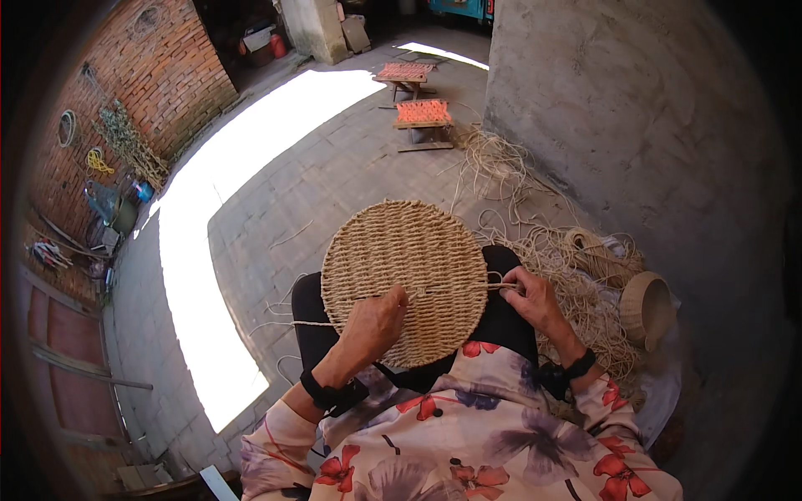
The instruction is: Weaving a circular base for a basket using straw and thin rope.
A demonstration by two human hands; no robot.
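- Lying flat across the dark lap (511, 327): the round woven disc (405, 242), near the body.
- Pinching cord (499, 285) in the right hand (535, 299), just beside the disc's right edge.
- Curling the left hand (376, 321) over the disc, near its middle; cannot tell what is gripped there.
- Judging by the tight weave: probably light, fairly stiff, rough rather than slippery, hardly fragile.
- Best held by the rim, left and right.

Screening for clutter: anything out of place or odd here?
Yes, the loose cord: it lies in a tangled heap by the grey wall, strands straying onto the paving. A woven bowl there looks tipped sideways. The round woven panel shows no obvious damage.
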